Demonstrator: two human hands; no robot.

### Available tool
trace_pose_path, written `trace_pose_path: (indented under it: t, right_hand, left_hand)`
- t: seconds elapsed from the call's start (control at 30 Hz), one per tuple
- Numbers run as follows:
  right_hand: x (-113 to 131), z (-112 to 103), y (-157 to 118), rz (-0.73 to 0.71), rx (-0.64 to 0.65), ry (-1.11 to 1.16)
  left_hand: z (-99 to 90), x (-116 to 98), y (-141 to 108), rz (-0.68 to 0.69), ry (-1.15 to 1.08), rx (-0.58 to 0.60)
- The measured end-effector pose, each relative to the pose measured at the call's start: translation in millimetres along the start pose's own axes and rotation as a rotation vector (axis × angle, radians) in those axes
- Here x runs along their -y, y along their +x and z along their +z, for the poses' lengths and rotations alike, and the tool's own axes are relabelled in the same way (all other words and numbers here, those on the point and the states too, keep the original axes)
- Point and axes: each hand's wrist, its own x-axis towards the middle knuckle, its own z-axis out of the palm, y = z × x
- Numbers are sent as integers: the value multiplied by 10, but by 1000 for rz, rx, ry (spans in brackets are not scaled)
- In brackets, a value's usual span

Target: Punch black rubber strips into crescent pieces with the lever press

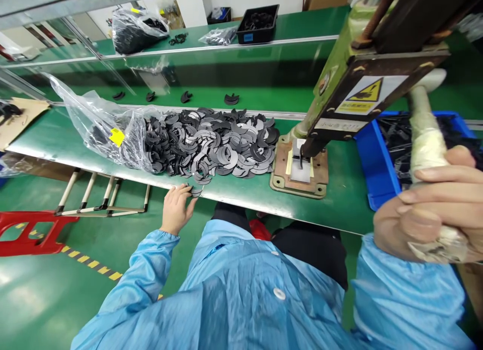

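Observation:
At the bench's front edge, my left hand [177, 207] has its fingertips closed on a dark crescent-shaped part [196, 192]. Just beyond it spreads a heap of grey and black crescent-shaped parts [226, 144], spilling from a clear plastic bag [101, 128] with a yellow label. My right hand [433, 209] is wrapped round the taped lever handle [426, 123] of a green hand press [328, 83]. Under the ram, a metal fixture [300, 174] sits on the press base [279, 176]; whether a part lies in it I cannot make out.
A blue bin [372, 169] of black parts stands right of the press. Several black parts [231, 99] lie in a row behind the heap. On the back shelf are a black tray [256, 35] and a filled bag [138, 30]. A red stool [33, 234] is at lower left.

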Motion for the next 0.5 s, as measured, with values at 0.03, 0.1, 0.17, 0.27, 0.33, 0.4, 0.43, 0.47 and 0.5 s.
trace_pose_path:
  t: [0.03,0.1,0.17,0.27,0.33,0.4,0.43,0.47,0.5]
  right_hand:
    - [10,-12,1,-1,19,16]
    - [41,-51,5,14,57,41]
    - [86,-102,11,42,104,50]
    - [151,-170,22,79,200,44]
    - [178,-197,29,82,240,37]
    - [192,-211,38,86,257,38]
    - [196,-215,42,88,267,45]
    - [200,-219,47,89,273,52]
    - [203,-223,51,91,280,58]
  left_hand:
    - [-24,14,3,8,-16,14]
    - [-89,14,19,22,-54,44]
    - [-169,-49,66,7,-99,48]
    - [-268,-289,237,-84,-203,4]
    - [-286,-540,430,-173,-352,17]
    - [-246,-842,680,-278,-583,106]
    - [-204,-1003,823,-330,-708,166]
    - [-149,-1164,976,-367,-821,231]
    - [-81,-1321,1135,-381,-910,288]
